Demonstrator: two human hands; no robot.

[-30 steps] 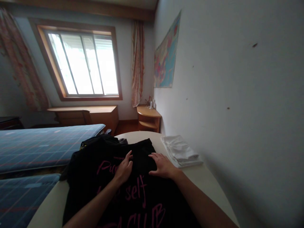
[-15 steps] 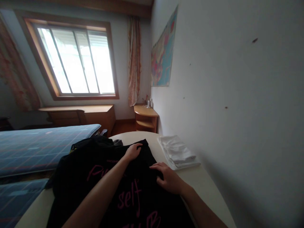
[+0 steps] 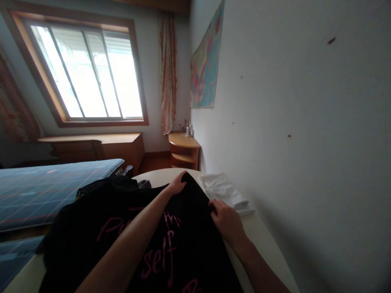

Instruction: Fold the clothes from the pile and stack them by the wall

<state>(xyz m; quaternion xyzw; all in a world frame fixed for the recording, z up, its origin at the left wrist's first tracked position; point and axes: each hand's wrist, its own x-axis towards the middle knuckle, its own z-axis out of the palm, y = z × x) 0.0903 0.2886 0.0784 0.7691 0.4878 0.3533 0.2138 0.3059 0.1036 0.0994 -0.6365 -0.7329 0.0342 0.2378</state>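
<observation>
A black T-shirt with pink lettering is spread across a round white table. My left hand reaches over the lettering and is closed on the shirt's far corner, which stands slightly raised. At the right edge of the fabric, my right hand has its fingers curled around the border of the shirt. My left forearm hides part of the printed words. Folded white cloth lies just beyond my right hand.
More dark fabric is bunched at the table's left side. Beyond it is a mattress in blue plaid. A white wall rises close on the right. A wooden corner shelf and a desk stand at the back.
My right hand has gone from lying on the shirt to gripping its right edge. My left hand now holds the far corner, and the fabric looks pulled flatter. The view has shifted slightly.
</observation>
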